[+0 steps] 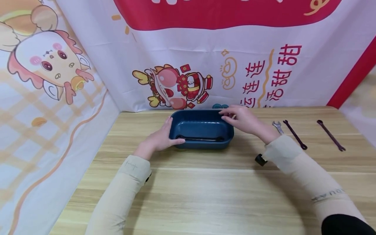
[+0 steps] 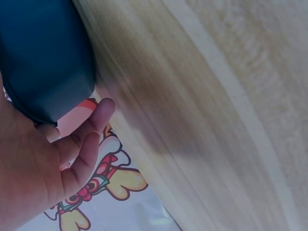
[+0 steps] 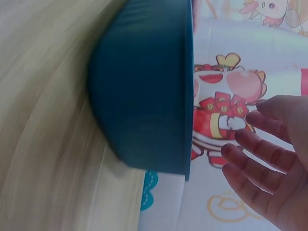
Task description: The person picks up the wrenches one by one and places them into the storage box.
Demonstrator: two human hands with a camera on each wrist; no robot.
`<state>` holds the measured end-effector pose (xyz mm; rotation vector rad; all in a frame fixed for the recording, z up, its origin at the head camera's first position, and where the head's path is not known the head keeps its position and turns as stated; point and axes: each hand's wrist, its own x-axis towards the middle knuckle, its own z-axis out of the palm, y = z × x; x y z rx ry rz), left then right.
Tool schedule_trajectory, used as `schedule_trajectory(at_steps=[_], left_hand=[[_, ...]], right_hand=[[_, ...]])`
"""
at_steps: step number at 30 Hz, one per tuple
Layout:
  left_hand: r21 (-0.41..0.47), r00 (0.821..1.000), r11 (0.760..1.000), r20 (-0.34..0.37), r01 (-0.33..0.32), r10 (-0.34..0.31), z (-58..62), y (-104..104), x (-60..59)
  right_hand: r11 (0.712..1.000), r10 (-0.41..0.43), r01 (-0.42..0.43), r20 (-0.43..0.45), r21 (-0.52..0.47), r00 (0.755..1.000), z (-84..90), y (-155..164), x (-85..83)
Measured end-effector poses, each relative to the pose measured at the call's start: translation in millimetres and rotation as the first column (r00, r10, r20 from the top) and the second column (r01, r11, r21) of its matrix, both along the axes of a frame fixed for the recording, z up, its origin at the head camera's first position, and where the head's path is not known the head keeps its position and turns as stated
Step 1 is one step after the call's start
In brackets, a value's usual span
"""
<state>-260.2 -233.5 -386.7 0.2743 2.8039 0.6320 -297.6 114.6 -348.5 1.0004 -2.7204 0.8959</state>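
Observation:
A dark blue rectangular tub (image 1: 202, 144) stands on the wooden table, with a black wrench (image 1: 202, 138) lying along its front inside. My left hand (image 1: 158, 135) holds the tub's left end, its thumb over the front rim and fingers along the side. In the left wrist view, several loosely bent fingers (image 2: 86, 159) show beside the tub's end. My right hand (image 1: 242, 119) is over the right back corner of the tub. The right wrist view shows the right hand's fingers (image 3: 260, 149) apart from the tub wall (image 3: 144, 86), holding nothing.
Right of the tub lie a silver wrench (image 1: 277, 126), partly hidden by the right sleeve, and two dark wrenches, one nearer (image 1: 295, 134) and one farther right (image 1: 331, 135). A printed cloth (image 1: 117, 65) hangs behind the table (image 1: 199, 195) and along its left side.

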Motion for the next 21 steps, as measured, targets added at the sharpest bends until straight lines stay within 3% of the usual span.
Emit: schedule_trajectory(at_steps=[8,21], left_hand=[[0.003,1.0,1.0,0.006,-0.003,0.003,0.5,0.3,-0.5],[0.006,1.0,1.0,0.003,0.008,-0.008,0.5,-2.9,-0.6]], right_hand=[[1.0,-0.018,0.018,0.05,0.003,0.999,-1.3,21.7,-3.3],[0.997,-0.072,0.071,0.027,0.025,0.997,0.6,64.6,-4.2]])
